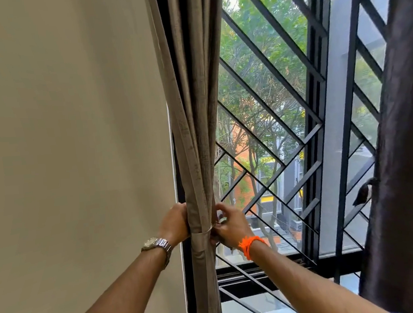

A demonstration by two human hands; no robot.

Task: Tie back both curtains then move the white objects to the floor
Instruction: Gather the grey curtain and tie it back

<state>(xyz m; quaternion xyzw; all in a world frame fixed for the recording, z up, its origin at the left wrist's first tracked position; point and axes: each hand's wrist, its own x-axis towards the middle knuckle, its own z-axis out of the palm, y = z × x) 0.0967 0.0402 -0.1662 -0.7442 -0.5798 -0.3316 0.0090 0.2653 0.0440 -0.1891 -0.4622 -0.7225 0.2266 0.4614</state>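
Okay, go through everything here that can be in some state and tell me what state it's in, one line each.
left curtain: gathered into a bunch, with a band round it.
band: wrapped round the left curtain; no fastening shows.
right curtain: hanging at the far right; whether it is tied cannot be told.
left hand: grips the left curtain's edge beside the band.
right hand: pinches the band at the bunch's right side.

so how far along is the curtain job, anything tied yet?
Done: the left curtain is bunched with a tieback band round it. In hand: the left hand grips the bunch at the band, the right hand pinches the band's end, apparently fastening it. Left: the dark right curtain at the frame's edge; I cannot tell if it is tied. No white objects are in view.
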